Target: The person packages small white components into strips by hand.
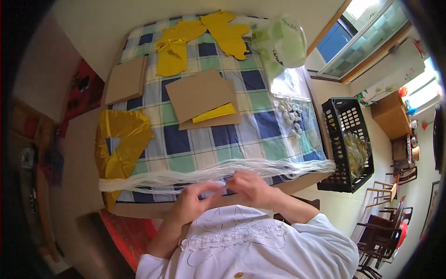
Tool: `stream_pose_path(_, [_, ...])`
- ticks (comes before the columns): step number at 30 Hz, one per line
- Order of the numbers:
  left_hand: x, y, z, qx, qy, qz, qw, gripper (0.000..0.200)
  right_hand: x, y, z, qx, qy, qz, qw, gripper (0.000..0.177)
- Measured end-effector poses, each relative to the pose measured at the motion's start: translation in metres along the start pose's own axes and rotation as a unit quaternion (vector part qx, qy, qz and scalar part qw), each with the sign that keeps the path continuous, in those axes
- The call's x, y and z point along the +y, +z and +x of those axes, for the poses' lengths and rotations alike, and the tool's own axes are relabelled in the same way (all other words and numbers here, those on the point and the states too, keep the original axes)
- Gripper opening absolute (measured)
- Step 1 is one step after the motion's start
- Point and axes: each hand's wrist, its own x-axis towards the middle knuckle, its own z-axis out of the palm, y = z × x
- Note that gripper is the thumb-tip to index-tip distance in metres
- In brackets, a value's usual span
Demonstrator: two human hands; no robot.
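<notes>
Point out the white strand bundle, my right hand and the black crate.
White strand bundle (214, 170): head view, on strands near its middle.
Right hand (252, 187): head view, on the back of the hand.
Black crate (335, 180): head view, on its wall.

Two hands (253, 188), one bundle of white strands (195, 175), three gold foil pieces (228, 38), one yellow strip (213, 112), two overlapping cardboard sheets (197, 95), one green-printed bag (281, 43) and one black crate (337, 151) can be counted.

Daylight glares from the far-right window (432, 74); fisheye edges curve into black.
</notes>
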Motion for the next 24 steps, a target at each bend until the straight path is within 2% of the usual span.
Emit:
stream_pose_path(1, [0.006, -0.004, -0.006, -0.104, -0.043, -0.148, 0.983, 0.026, -0.005, -0.011, 0.006, 0.006, 0.006, -0.047, 0.999, 0.025])
stream_pose_path(2, [0.008, -0.004, -0.010, -0.205, -0.085, -0.290, 0.931, 0.027, -0.001, -0.008, 0.004, -0.013, -0.011, -0.042, 0.999, 0.024])
stream_pose_path(3, [0.002, 0.004, -0.005, -0.147, 0.041, -0.378, 0.913, 0.027, 0.005, -0.001, 0.003, -0.031, -0.028, -0.037, 0.998, 0.024])
stream_pose_path(4, [0.001, 0.003, -0.003, -0.089, 0.035, -0.213, 0.972, 0.026, 0.007, 0.002, 0.002, -0.047, -0.044, -0.033, 0.997, 0.024])
stream_pose_path(5, [0.004, 0.001, 0.001, -0.026, 0.031, -0.041, 0.998, 0.026, 0.007, 0.001, 0.000, -0.040, -0.039, -0.044, 0.998, 0.023])
stream_pose_path(6, [0.010, 0.000, 0.003, 0.040, 0.028, 0.133, 0.990, 0.025, 0.001, -0.004, 0.002, -0.034, -0.034, -0.054, 0.997, 0.023])
stream_pose_path(7, [0.014, -0.001, 0.000, -0.057, -0.075, 0.130, 0.987, 0.025, -0.004, -0.009, 0.005, -0.029, -0.031, -0.065, 0.997, 0.023])
stream_pose_path(8, [0.011, -0.001, -0.004, -0.094, -0.038, -0.028, 0.994, 0.026, -0.006, -0.011, 0.006, -0.025, -0.027, -0.074, 0.997, 0.022])
stream_pose_path(9, [0.011, -0.002, -0.006, -0.128, -0.002, -0.186, 0.974, 0.027, -0.003, -0.009, 0.005, -0.023, -0.001, -0.086, 0.996, 0.021])
stream_pose_path(10, [0.014, -0.001, -0.006, -0.158, 0.032, -0.338, 0.927, 0.028, 0.001, -0.004, 0.002, -0.032, -0.015, -0.077, 0.996, 0.021])
stream_pose_path(11, [0.022, 0.003, -0.009, -0.002, 0.005, -0.298, 0.954, 0.029, 0.004, 0.004, -0.002, -0.039, -0.029, -0.067, 0.997, 0.021])
stream_pose_path(12, [0.020, 0.002, -0.006, -0.013, -0.027, -0.161, 0.987, 0.028, 0.003, 0.009, -0.002, -0.046, -0.045, -0.056, 0.996, 0.022])
stream_pose_path(13, [0.015, 0.000, -0.004, -0.022, -0.059, -0.020, 0.998, 0.028, -0.001, 0.010, -0.002, -0.033, -0.048, -0.061, 0.996, 0.021])
stream_pose_path(14, [0.013, -0.002, -0.002, -0.030, -0.089, 0.121, 0.988, 0.028, -0.002, 0.004, 0.000, -0.031, -0.036, -0.060, 0.997, 0.020])
stream_pose_path(15, [0.026, -0.009, -0.002, -0.188, -0.105, 0.076, 0.974, 0.030, -0.004, -0.007, 0.006, -0.029, -0.023, -0.059, 0.998, 0.020])
stream_pose_path(16, [0.024, -0.009, -0.007, -0.142, -0.080, -0.038, 0.986, 0.030, -0.005, -0.012, 0.009, -0.028, -0.011, -0.057, 0.998, 0.019])
stream_pose_path(18, [0.014, -0.007, -0.016, -0.043, -0.022, -0.258, 0.965, 0.032, 0.000, -0.001, 0.009, -0.046, -0.040, -0.062, 0.996, 0.021])
stream_pose_path(19, [0.011, -0.004, -0.008, 0.041, 0.010, -0.224, 0.974, 0.031, -0.002, 0.005, 0.009, -0.057, -0.059, -0.056, 0.995, 0.021])
stream_pose_path(20, [0.013, -0.005, -0.008, 0.031, -0.004, -0.107, 0.994, 0.029, -0.004, 0.009, 0.009, -0.069, -0.080, -0.052, 0.993, 0.021])
stream_pose_path(22, [0.017, -0.008, -0.009, 0.011, -0.034, 0.127, 0.991, 0.025, -0.014, 0.002, 0.016, -0.086, -0.060, -0.097, 0.990, 0.024])
stream_pose_path(23, [0.029, -0.011, -0.013, -0.062, -0.127, 0.137, 0.980, 0.024, -0.024, -0.012, 0.027, -0.079, -0.053, -0.118, 0.988, 0.023])
stream_pose_path(24, [0.029, -0.015, -0.019, -0.092, -0.100, 0.012, 0.991, 0.026, -0.030, -0.020, 0.037, -0.072, -0.046, -0.139, 0.987, 0.021])
